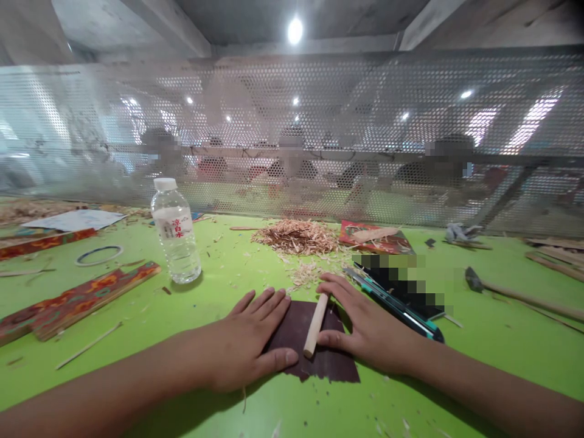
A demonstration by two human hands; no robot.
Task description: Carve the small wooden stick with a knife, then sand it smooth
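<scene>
A dark brown sheet of sandpaper (292,328) lies flat on the green table, its near edge torn. My left hand (253,340) presses on its left side with the fingers stretched out and the thumb apart. On the sheet rests a short pale wooden stick (316,325). My right hand (360,316) grips this stick, fingers at its far end and thumb against its side near the close end. Just beyond my right wrist is a black and teal utility knife (395,302), its blade end pointing away to the left.
A water bottle (176,234) stands left of centre. Wood shavings (301,237) are heaped at the back, beside a red patterned board (378,236). Painted wood strips (95,298) and a tape roll (99,255) lie left. A dark-headed stick (524,294) lies right. A perforated screen (255,134) closes the back.
</scene>
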